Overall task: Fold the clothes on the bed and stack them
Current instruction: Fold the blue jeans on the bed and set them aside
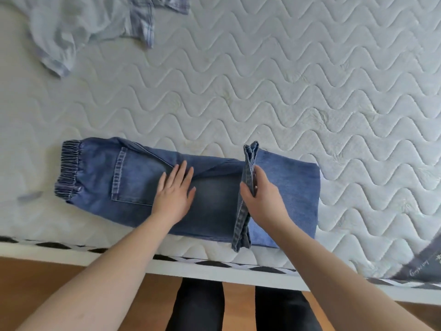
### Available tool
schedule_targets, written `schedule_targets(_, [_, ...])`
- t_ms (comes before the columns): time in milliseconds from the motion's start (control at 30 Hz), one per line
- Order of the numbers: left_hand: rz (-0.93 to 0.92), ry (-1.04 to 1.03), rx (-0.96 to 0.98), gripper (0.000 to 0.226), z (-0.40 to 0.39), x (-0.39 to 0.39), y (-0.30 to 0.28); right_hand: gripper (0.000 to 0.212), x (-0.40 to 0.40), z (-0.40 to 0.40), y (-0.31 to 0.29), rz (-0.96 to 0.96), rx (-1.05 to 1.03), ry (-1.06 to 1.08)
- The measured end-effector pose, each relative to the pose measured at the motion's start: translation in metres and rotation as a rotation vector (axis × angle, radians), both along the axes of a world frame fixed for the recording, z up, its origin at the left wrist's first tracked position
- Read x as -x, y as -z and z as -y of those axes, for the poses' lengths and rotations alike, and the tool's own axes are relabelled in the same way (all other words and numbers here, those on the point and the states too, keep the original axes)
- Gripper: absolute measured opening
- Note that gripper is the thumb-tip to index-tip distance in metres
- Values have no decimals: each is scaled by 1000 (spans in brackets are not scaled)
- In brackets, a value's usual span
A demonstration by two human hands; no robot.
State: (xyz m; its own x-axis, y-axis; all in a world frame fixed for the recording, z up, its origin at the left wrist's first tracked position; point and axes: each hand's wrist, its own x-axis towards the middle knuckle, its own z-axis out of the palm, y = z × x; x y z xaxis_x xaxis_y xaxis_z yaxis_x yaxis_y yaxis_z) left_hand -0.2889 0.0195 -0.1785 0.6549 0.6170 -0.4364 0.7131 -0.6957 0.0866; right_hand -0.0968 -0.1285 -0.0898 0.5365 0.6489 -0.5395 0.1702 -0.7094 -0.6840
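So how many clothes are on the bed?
2. The blue jeans lie near the front edge under both hands. A crumpled pale plaid shirt sits at the far left corner. More may lie outside the view.

Blue denim jeans (133, 180), pale blue checked shirt (78, 22), white wave-quilted mattress (286, 80).

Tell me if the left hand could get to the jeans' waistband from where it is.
Probably yes. The left hand lies flat on the jeans, and only bare denim separates it from the waistband further left.
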Motion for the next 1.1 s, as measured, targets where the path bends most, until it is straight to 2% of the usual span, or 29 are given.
schedule_targets(100, [17,24,76,60,-5,9,2,22,31,-22,4,48,-6,-52])
schedule_targets(233, [153,-30,231,52,-20,10,2,47,72,-51,20,133,35,-78])
schedule_targets(333, [235,-110,342,52,-34,19,0,55,92,-66,36,122,135,-89])
schedule_targets(567, [261,-115,494,49,-51,25,-6,57,101,-77,51,160,206,-158])
schedule_targets(633, [319,-192,530,47,-51,25,-6,57,100,-77,53,105,185,-204])
schedule_targets(733, [430,-361,551,42,-47,23,-7,51,98,-75,58,-102,148,-308])
schedule_targets(833, [490,-447,482,36,-39,21,-10,41,93,-70,64,-141,110,-223])
schedule_targets(933, [468,-489,433,30,-29,15,-10,34,77,-58,66,-122,74,-35])
schedule_targets(1000, [404,-576,410,29,-20,9,-10,31,63,-50,65,-90,57,-3])
schedule_targets(1100, [162,-625,431,49,-4,1,-12,30,44,-47,63,26,30,-61])
